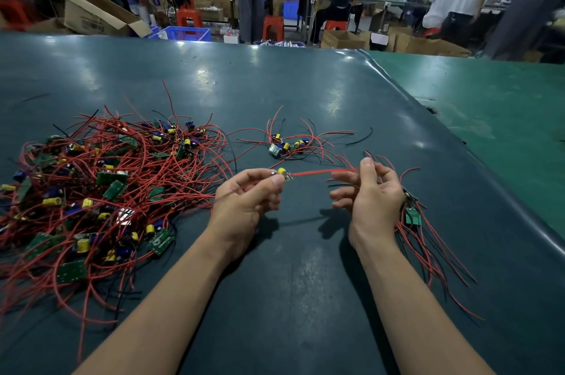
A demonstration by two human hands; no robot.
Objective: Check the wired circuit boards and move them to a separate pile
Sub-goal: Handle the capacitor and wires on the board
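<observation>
Head view, left hand [244, 200] pinching yellow-capped circuit board [282, 173], right hand [371, 191] gripping its red wire [315, 173]

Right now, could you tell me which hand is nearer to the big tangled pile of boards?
Left. The left hand is at the big pile's right edge; the right hand is farther right.

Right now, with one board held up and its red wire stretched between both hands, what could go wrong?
1. The taut red wire runs from the small yellow-capacitor board pinched by the left hand to the right hand; harder pulling may strain its joint.
2. The right hand also holds a bundle of wired green boards; its trailing leads could snag.
</observation>
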